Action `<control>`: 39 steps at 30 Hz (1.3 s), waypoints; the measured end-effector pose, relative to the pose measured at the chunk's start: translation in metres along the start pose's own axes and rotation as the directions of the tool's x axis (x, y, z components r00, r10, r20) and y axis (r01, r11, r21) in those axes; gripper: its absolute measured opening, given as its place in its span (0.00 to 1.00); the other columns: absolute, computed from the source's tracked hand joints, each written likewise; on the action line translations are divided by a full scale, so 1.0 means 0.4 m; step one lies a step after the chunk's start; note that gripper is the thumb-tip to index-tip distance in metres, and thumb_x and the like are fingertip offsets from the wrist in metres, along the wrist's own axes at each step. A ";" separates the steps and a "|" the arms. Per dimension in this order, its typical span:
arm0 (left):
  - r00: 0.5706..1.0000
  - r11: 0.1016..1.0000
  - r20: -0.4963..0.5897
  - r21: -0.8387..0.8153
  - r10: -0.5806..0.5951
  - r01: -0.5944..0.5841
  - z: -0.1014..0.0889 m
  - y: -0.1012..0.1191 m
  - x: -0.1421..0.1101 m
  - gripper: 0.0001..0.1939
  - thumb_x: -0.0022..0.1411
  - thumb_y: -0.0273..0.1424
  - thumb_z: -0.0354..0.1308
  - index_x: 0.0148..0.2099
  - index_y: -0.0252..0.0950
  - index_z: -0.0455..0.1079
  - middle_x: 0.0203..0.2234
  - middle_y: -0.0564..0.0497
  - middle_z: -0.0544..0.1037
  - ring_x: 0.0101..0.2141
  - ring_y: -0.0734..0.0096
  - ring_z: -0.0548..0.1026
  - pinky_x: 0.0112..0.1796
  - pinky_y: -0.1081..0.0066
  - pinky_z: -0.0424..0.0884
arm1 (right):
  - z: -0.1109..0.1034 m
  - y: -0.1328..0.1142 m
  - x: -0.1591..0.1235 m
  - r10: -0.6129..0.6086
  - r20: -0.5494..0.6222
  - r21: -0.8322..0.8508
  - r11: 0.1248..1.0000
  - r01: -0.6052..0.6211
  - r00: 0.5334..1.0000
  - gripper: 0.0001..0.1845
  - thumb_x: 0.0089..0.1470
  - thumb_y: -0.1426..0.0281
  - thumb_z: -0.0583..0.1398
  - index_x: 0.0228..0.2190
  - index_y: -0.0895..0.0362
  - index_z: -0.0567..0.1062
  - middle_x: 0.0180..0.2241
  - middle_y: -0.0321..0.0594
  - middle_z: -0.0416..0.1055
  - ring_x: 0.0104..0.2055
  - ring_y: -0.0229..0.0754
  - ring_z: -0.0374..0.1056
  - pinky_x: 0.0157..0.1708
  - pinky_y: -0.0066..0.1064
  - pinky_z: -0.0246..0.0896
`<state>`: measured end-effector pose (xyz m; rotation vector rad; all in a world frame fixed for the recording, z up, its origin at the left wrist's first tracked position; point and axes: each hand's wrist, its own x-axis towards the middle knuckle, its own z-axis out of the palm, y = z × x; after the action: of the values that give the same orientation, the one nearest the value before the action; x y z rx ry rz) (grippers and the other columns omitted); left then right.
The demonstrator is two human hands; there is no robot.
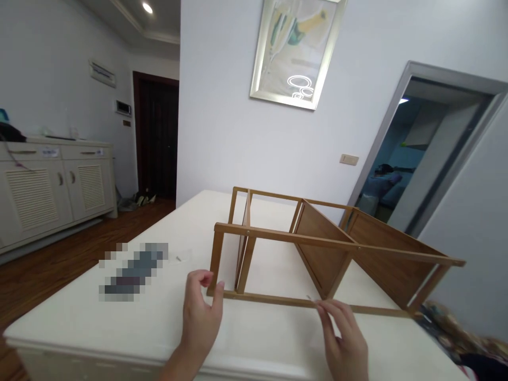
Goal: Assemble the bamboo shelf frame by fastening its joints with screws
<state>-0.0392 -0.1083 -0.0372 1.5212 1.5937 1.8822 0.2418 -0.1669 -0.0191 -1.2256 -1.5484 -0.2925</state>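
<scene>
A bamboo shelf frame [317,241] lies on its side on the white table [119,323], with three shelf panels standing upright between long rails. My left hand [200,317] hovers just before the frame's near left corner, fingers curled loosely apart with nothing in them. My right hand [343,338] rests its fingertips on the near bottom rail [278,300], pinching something small and thin there that I cannot make out.
A blurred dark object [133,271] lies on the table left of the frame. A white sideboard [51,185] stands at the left wall over wooden floor. A doorway [413,159] at right shows a person beyond. Patterned fabric [452,328] lies at the table's right edge.
</scene>
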 end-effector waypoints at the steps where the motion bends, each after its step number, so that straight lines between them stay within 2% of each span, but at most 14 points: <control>1: 0.995 0.999 0.082 -0.008 0.050 -0.049 -0.001 0.004 -0.012 0.11 0.62 0.38 0.52 0.42 0.38 0.65 0.38 0.46 0.71 0.37 0.63 0.72 0.40 0.64 0.71 | 0.020 -0.021 -0.003 -0.100 0.099 0.043 0.994 0.096 0.990 0.07 0.60 0.68 0.57 0.39 0.51 0.76 0.35 0.43 0.72 0.38 0.46 0.70 0.35 0.36 0.68; 2: 0.980 0.996 0.176 -0.021 0.090 -0.088 -0.001 0.005 -0.020 0.09 0.63 0.35 0.49 0.42 0.38 0.66 0.37 0.46 0.72 0.37 0.64 0.73 0.40 0.65 0.71 | 0.042 -0.040 -0.004 -0.191 0.169 0.082 0.980 0.179 0.967 0.09 0.61 0.72 0.56 0.41 0.50 0.75 0.35 0.42 0.72 0.36 0.45 0.69 0.34 0.35 0.67; 4: 0.926 0.991 0.353 -0.021 0.134 -0.135 0.003 -0.001 -0.023 0.12 0.64 0.29 0.45 0.42 0.38 0.69 0.38 0.46 0.74 0.38 0.64 0.74 0.42 0.65 0.71 | 0.091 -0.073 -0.002 -0.343 0.258 0.116 0.939 0.324 0.903 0.13 0.61 0.76 0.55 0.45 0.51 0.73 0.35 0.42 0.72 0.35 0.43 0.67 0.33 0.35 0.66; 7: 0.845 0.984 0.528 0.085 0.090 -0.158 0.009 -0.019 -0.014 0.18 0.60 0.22 0.45 0.48 0.38 0.69 0.46 0.45 0.75 0.45 0.62 0.74 0.47 0.64 0.69 | 0.159 -0.106 0.004 -0.454 0.374 0.073 0.884 0.463 0.809 0.13 0.61 0.79 0.53 0.43 0.53 0.72 0.35 0.42 0.71 0.34 0.43 0.64 0.32 0.35 0.63; 11: 0.762 0.930 0.647 0.288 -0.013 -0.228 0.004 -0.030 -0.010 0.21 0.57 0.22 0.50 0.53 0.37 0.69 0.52 0.45 0.74 0.53 0.60 0.70 0.54 0.64 0.64 | 0.226 -0.126 0.017 -0.511 0.478 0.042 0.826 0.563 0.715 0.11 0.61 0.80 0.53 0.39 0.56 0.73 0.34 0.43 0.67 0.35 0.43 0.61 0.33 0.33 0.59; 15: 0.729 0.887 0.678 0.388 -0.090 -0.251 -0.001 -0.022 -0.013 0.22 0.62 0.27 0.49 0.58 0.34 0.65 0.56 0.43 0.71 0.53 0.58 0.71 0.53 0.62 0.65 | 0.264 -0.133 0.032 -0.525 0.526 0.041 0.801 0.597 0.669 0.07 0.59 0.79 0.56 0.34 0.57 0.72 0.33 0.41 0.63 0.35 0.42 0.59 0.30 0.31 0.55; 18: 0.711 0.894 0.692 0.390 -0.126 -0.221 -0.002 -0.019 -0.005 0.22 0.61 0.29 0.51 0.58 0.34 0.65 0.56 0.44 0.71 0.53 0.59 0.72 0.53 0.63 0.65 | 0.278 -0.137 0.042 -0.506 0.556 0.046 0.810 0.584 0.659 0.06 0.58 0.78 0.58 0.34 0.57 0.71 0.32 0.39 0.61 0.35 0.42 0.57 0.29 0.29 0.52; 25: 0.714 0.914 0.686 0.367 -0.139 -0.175 0.000 -0.029 0.005 0.20 0.61 0.28 0.52 0.56 0.36 0.68 0.55 0.46 0.73 0.53 0.62 0.72 0.54 0.66 0.63 | 0.290 -0.141 0.049 -0.483 0.611 0.057 0.817 0.574 0.627 0.07 0.61 0.78 0.55 0.33 0.56 0.71 0.33 0.38 0.59 0.36 0.41 0.55 0.29 0.29 0.49; 35: 0.723 0.912 0.678 0.369 -0.132 -0.179 0.008 -0.041 0.003 0.18 0.62 0.27 0.52 0.54 0.38 0.69 0.53 0.47 0.74 0.52 0.63 0.72 0.52 0.67 0.64 | 0.295 -0.143 0.032 -0.451 0.620 0.106 0.859 0.500 0.642 0.08 0.61 0.78 0.53 0.33 0.55 0.69 0.34 0.39 0.59 0.37 0.42 0.56 0.31 0.30 0.52; 39: 0.727 0.907 0.671 0.385 -0.146 -0.173 0.009 -0.040 0.004 0.17 0.61 0.28 0.53 0.52 0.39 0.70 0.52 0.47 0.75 0.52 0.62 0.72 0.52 0.67 0.64 | 0.297 -0.141 0.028 -0.419 0.620 0.110 0.884 0.455 0.664 0.10 0.59 0.80 0.53 0.34 0.55 0.69 0.34 0.39 0.59 0.38 0.42 0.57 0.32 0.29 0.53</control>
<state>-0.0434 -0.0991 -0.0501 2.0737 1.6367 0.7664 0.1290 -0.1000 -0.0325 -1.0156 -2.4573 -0.2412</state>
